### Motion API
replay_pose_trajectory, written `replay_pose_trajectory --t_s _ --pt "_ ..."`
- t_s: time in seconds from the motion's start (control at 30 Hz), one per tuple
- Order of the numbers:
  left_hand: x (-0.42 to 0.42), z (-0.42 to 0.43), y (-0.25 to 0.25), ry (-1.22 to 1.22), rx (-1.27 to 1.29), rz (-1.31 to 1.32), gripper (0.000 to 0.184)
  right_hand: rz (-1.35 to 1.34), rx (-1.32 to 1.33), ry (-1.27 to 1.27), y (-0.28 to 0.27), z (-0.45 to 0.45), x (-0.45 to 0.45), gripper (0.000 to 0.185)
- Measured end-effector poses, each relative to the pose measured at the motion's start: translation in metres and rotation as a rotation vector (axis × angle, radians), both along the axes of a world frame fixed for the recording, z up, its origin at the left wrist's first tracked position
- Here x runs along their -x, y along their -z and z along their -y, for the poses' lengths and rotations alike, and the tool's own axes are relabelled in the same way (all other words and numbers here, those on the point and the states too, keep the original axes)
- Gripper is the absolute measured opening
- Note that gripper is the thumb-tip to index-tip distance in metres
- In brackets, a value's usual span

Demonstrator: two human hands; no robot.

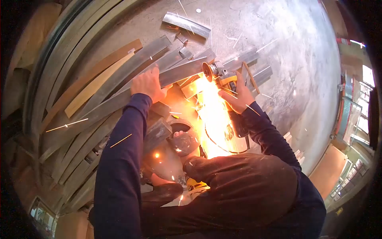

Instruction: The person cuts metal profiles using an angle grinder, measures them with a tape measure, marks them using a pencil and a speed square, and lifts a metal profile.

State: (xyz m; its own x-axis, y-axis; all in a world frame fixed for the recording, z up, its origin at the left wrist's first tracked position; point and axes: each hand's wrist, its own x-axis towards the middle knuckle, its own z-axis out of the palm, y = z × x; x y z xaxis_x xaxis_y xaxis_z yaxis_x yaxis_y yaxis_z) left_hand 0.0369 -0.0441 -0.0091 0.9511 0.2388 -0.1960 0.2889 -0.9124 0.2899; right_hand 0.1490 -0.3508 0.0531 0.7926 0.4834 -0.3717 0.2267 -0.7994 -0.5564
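Note:
My left hand (148, 85) is closed over a long grey metal tube (184, 70), fingers wrapped over its top. At the tube's far end, my right hand (240, 96) grips a yellow and black angle grinder (227, 81). The round grinder disc (208, 72) is up against the tube, though the glare hides the exact contact. A bright stream of sparks (215, 115) pours from the disc back toward my lap and feet. Part of the grinder's body is hidden by my right hand and the sparks.
Several long metal tubes (79, 131) and a wooden strip (101, 81) lie to the left. A short metal channel piece (187, 25) rests on the concrete floor (286, 51) ahead. Below the tube, my sandaled foot (181, 137) is close to the sparks. Windows line the right side.

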Motion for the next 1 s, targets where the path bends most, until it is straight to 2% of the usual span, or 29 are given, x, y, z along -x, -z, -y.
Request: replay_pose_trajectory --t_s 0.03,0.13,0.23,0.4,0.47,0.6,0.67,0.8,0.93,1.0 --pt "-0.005 0.000 -0.007 0.005 -0.002 -0.164 0.062 -0.069 0.018 0.008 -0.003 -0.001 -0.001 0.101" --pt "-0.001 -0.001 0.001 0.008 -0.022 -0.055 0.057 -0.024 0.025 -0.005 0.003 0.002 0.000 0.097" --pt "-0.004 -0.001 -0.010 -0.010 0.027 -0.160 0.056 -0.079 -0.035 0.007 -0.005 -0.001 -0.001 0.090" --pt "-0.003 -0.002 -0.007 -0.016 0.047 -0.133 0.055 -0.104 -0.068 -0.011 0.002 0.001 -0.004 0.085" --pt "-0.003 -0.002 -0.005 -0.019 0.050 -0.116 0.054 -0.084 -0.022 0.008 0.008 0.002 -0.004 0.075" --pt "-0.003 -0.002 -0.007 -0.024 0.067 -0.101 0.055 -0.136 -0.022 0.015 -0.009 -0.006 -0.002 0.076" --pt "-0.003 -0.001 -0.008 -0.022 0.071 -0.102 0.055 -0.082 -0.010 -0.008 0.001 -0.001 -0.004 0.088" --pt "-0.001 -0.002 -0.006 -0.002 0.053 -0.059 0.055 0.007 0.009 -0.026 0.006 0.000 -0.005 0.089" --pt "-0.003 -0.001 -0.006 0.006 0.034 -0.109 0.055 -0.107 -0.025 0.031 -0.002 -0.007 -0.007 0.085" --pt "-0.003 0.000 -0.008 0.006 0.018 -0.111 0.055 -0.023 -0.144 -0.020 0.008 -0.003 -0.007 0.089"
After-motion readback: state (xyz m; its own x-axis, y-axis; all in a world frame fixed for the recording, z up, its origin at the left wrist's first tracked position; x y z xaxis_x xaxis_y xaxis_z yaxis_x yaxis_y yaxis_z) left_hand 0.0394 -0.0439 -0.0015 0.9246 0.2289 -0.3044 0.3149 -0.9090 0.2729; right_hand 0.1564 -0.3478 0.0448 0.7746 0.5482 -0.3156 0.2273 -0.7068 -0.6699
